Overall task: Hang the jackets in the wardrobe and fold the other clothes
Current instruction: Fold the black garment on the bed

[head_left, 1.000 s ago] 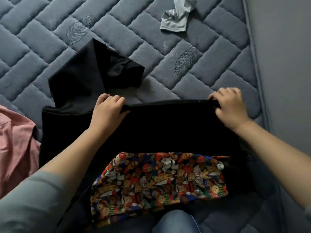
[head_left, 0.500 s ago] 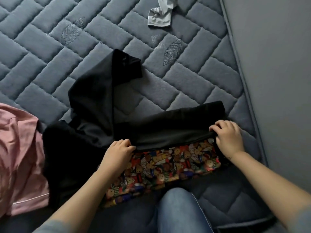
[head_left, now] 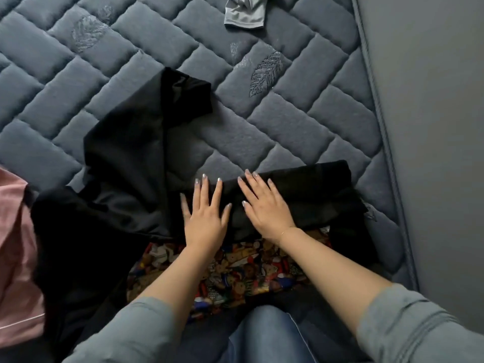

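Both of your hands have let go of the black edge they were pinching a moment ago, and now they lie flat on the folded cloth, side by side. They have also come closer together, toward the middle.

Far on the left, a pink garment (head_left: 14,247) lies on the bed, cut off by the edge of the view. Next to it is the black garment (head_left: 125,179). One part of it, maybe a sleeve, sticks up and away from you across the blue quilted mattress (head_left: 301,121). The rest is folded into a band that runs off to the right.

Your left hand (head_left: 205,218) rests on that black band. Its fingers (head_left: 200,191) are straight and spread out, and they hold nothing. They only press down on the cloth. Your right hand (head_left: 265,205) lies just beside it, also flat, with straight fingers pointing up and a bit left. It holds nothing too and presses on the same fold.

Just below your hands, a bright patch with little bears (head_left: 243,273) peeks out from under the black fold. Your arms cross over it. Below that you can see your knee in blue jeans (head_left: 264,334).

Up at the top, well away from everything else, a small grey garment (head_left: 245,14) lies crumpled on the mattress. On the right a plain grey wall (head_left: 432,127) runs along the side of the bed.
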A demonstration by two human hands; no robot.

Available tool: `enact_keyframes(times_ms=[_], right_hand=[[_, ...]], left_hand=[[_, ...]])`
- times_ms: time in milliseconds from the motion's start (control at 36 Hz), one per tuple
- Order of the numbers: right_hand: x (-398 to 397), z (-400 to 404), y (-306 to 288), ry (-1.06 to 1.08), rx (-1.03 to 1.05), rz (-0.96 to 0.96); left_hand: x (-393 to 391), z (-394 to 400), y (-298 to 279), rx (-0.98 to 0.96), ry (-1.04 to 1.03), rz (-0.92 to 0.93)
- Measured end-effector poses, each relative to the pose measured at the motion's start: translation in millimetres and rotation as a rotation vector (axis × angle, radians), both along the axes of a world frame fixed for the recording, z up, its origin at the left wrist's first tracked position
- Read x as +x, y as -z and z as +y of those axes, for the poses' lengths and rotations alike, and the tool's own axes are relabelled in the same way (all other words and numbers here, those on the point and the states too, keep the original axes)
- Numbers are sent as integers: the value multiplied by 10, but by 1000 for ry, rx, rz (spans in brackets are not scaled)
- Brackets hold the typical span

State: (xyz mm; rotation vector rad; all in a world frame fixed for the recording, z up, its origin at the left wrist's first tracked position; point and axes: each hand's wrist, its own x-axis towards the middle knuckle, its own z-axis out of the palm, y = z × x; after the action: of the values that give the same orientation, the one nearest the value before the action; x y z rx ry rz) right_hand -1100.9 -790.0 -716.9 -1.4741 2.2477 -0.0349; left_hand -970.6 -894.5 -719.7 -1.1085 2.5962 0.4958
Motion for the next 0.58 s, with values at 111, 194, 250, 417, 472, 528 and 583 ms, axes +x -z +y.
enact_keyframes(times_ms=[111, 194, 250, 417, 472, 528, 583], right_hand=[[-300, 288, 269, 22, 54, 88], [-567, 532, 340, 157, 79, 146], [-644, 623, 347, 175, 116, 164], [-501, 420, 270, 491, 131, 136], [-445, 285, 246, 624, 68, 65], [-398, 82, 180, 712, -70, -80], [-322, -203, 68, 676, -235, -225]], left_hand=[[124, 52, 354, -95, 42, -8], [88, 59, 473, -156, 27, -5], [81, 80, 499, -146, 21, -10], [14, 44, 363, -50, 19, -20], [-17, 7, 244, 42, 1, -8], [-25, -70, 83, 181, -33, 105], [27, -218, -155, 299, -94, 312]])
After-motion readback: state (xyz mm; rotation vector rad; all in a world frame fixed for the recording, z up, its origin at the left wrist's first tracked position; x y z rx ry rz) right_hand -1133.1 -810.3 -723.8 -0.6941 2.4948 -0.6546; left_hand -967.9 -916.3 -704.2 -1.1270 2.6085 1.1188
